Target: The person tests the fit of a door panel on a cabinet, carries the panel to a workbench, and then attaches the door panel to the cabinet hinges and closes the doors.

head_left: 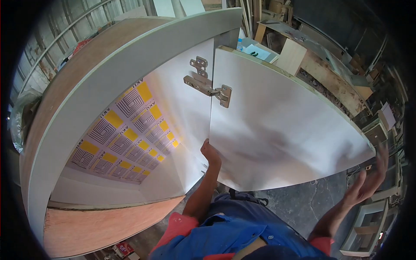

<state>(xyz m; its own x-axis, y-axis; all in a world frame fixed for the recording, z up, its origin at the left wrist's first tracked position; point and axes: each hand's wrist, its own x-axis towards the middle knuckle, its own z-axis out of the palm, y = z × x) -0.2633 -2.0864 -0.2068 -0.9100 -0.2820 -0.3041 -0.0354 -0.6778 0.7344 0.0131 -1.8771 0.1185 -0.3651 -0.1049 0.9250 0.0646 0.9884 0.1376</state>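
With the door (281, 125) at three o'clock, its inner edge apparently gripped by the left hand (211, 153) and the right hand (365, 184) open at four, hanging seems underway and calls for aligning hinge (197, 86) with plate (199, 64).

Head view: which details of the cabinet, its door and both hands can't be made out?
All in the head view:
Left hand: how firmly its fingers hold the cabinet door, as the hand itself covers part of them.
Right hand: its exact fingertip outline, blurred against the dark clutter.
Door's far face: turned away, hidden by the door itself.
Yellow-patterned panel inside the cabinet: finest print, too small.
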